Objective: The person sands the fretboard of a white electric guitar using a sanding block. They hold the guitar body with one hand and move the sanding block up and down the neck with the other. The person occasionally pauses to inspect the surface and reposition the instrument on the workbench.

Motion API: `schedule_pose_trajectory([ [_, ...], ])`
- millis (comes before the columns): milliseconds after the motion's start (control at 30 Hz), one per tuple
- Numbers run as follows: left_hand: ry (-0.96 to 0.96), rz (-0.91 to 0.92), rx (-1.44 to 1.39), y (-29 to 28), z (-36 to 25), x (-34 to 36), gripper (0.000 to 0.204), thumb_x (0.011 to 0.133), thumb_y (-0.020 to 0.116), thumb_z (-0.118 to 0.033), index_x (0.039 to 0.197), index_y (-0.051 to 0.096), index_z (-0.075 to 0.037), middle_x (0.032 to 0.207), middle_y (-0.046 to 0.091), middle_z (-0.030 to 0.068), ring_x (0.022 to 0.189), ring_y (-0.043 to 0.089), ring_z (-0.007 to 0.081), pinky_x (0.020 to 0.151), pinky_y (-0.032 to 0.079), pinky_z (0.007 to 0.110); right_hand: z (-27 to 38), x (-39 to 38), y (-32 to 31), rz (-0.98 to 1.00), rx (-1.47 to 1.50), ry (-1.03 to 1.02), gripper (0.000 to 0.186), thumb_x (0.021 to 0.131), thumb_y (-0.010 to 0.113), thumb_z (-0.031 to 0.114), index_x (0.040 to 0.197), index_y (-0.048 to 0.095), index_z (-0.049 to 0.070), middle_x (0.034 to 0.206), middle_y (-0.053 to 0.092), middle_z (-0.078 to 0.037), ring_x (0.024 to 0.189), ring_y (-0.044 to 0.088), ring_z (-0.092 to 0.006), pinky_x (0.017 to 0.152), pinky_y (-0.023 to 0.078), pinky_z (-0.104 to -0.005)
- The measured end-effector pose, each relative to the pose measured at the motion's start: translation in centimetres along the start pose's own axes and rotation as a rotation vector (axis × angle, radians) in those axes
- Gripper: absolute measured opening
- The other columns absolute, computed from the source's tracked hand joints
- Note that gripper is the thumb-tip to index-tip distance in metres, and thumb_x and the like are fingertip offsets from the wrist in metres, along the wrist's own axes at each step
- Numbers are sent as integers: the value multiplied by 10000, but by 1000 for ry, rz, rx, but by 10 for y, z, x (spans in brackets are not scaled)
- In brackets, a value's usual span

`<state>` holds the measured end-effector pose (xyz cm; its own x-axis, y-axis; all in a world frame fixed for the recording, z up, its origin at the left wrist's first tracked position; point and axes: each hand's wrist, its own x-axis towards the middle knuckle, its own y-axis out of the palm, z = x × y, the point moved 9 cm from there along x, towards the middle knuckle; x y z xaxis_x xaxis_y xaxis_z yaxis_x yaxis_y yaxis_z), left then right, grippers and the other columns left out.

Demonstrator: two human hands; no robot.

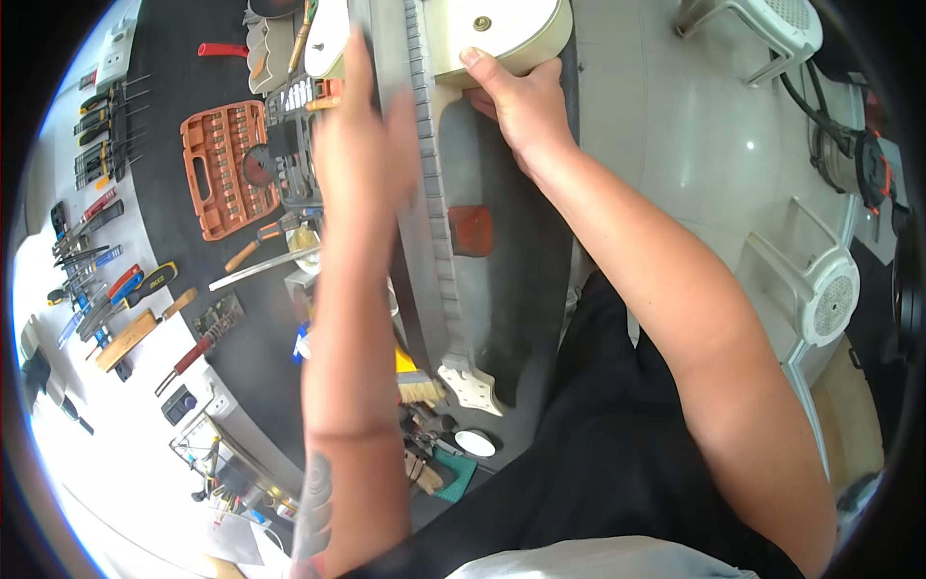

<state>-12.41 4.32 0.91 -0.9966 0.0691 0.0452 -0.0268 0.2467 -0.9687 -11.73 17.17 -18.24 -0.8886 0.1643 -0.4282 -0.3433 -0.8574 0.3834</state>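
Note:
An electric guitar with a cream-white body (511,27) lies lengthwise before me, its fretted neck (441,207) running toward me to a pale headstock (470,386). My right hand (526,101) grips the edge of the body, thumb on top beside a small round metal fitting (482,22), other fingers curled underneath. Left of the frets runs a long grey metal bar (394,43). My left hand (365,145) is over or against this bar, smeared by motion. One finger points away from me; whether it grips the bar cannot be told.
Beneath the neck is a dark support with a reddish-brown patch (471,231). An orange socket case (222,169) lies to the left, by a wall rack of screwdrivers (106,130). A yellow brush (417,381) sits near the headstock. White plastic chairs (830,304) stand right.

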Motion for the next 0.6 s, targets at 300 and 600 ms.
schedule_pose_trajectory([
  [300,147,-4,-37,6,11,-114,832,960,704,-45,1713,354,-8,1171,775,318,992,790,476,883,625,494,-6,4,-6,32,-22,-34,1008,895,912,471,1442,366,-176,1420,555,-307,1256,692,-350,1098,594,-479],
  [600,-105,132,84,5,-11,38,643,1050,621,-313,1656,483,-150,953,765,319,913,756,504,853,584,570,-6,3,3,72,7,77,1108,829,929,557,1383,362,-218,1306,677,-325,1208,717,-335,1032,589,-398],
])
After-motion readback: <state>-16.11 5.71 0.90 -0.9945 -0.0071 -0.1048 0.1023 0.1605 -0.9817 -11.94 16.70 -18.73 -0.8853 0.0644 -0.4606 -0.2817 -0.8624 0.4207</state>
